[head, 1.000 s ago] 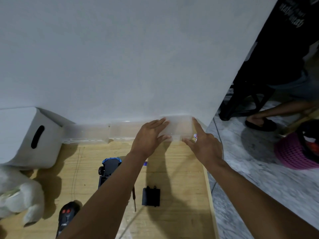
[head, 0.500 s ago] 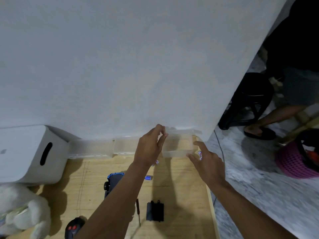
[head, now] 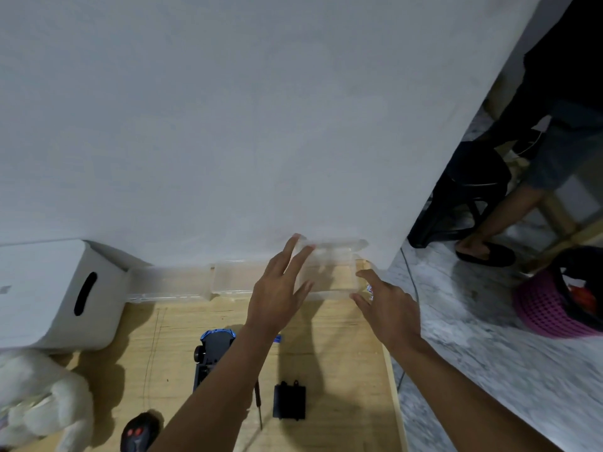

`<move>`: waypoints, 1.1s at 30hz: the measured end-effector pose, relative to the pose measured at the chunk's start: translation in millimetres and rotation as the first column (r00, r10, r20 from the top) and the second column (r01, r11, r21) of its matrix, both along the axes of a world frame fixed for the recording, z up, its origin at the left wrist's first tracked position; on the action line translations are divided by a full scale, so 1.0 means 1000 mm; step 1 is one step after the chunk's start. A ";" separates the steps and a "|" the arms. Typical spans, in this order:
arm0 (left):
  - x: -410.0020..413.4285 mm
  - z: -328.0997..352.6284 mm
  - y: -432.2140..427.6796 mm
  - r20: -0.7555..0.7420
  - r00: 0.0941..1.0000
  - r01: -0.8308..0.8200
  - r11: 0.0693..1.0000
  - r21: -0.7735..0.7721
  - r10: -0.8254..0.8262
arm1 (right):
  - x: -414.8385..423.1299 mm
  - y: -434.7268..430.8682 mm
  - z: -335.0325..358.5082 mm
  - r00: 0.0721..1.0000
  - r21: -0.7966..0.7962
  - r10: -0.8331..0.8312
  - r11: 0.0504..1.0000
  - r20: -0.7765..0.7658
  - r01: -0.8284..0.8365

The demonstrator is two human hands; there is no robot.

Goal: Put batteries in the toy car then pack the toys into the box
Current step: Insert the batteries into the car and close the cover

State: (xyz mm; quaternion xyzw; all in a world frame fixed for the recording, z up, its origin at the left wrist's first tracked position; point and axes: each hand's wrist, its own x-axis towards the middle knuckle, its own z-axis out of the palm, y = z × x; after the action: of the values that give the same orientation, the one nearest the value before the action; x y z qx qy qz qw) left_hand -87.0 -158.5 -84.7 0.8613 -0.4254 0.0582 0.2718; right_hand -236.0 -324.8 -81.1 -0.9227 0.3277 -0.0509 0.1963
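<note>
A clear plastic container (head: 329, 272) stands at the back right of the wooden table (head: 342, 353), its lid raised against the wall. My left hand (head: 277, 288) has straight fingers touching the container's left side and lid. My right hand (head: 385, 301) touches its front right corner with loose fingers; a small red-and-white item (head: 369, 289) shows beside it. The blue toy car (head: 212, 350) lies upside down, partly hidden under my left forearm. Its black battery cover (head: 289, 401) and a screwdriver (head: 259, 406) lie nearby. A black remote (head: 138, 433) and a white plush toy (head: 39, 402) sit at the front left.
A white box (head: 58, 295) with a handle slot stands at the left. Two more clear containers (head: 169, 282) line the wall. The table's right edge (head: 394, 386) drops to the floor, where a pink basket (head: 551, 311) and a seated person's leg (head: 489, 230) are.
My left hand went from pinching the container's lid edge to straight fingers. The lid now stands up against the wall. My right hand stayed at the container's right corner.
</note>
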 end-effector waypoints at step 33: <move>0.024 -0.010 0.008 -0.095 0.995 0.027 0.981 0.193 -0.008 | 0.109 -0.015 0.014 0.804 0.219 0.491 0.871 -0.334 -0.441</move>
State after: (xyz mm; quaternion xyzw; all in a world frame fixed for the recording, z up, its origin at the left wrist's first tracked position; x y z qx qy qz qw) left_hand -62.8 -150.5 -94.9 0.8817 -0.4234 -0.0263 0.2066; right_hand -127.2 -339.3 -66.7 -0.9520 0.1249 0.1997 0.1955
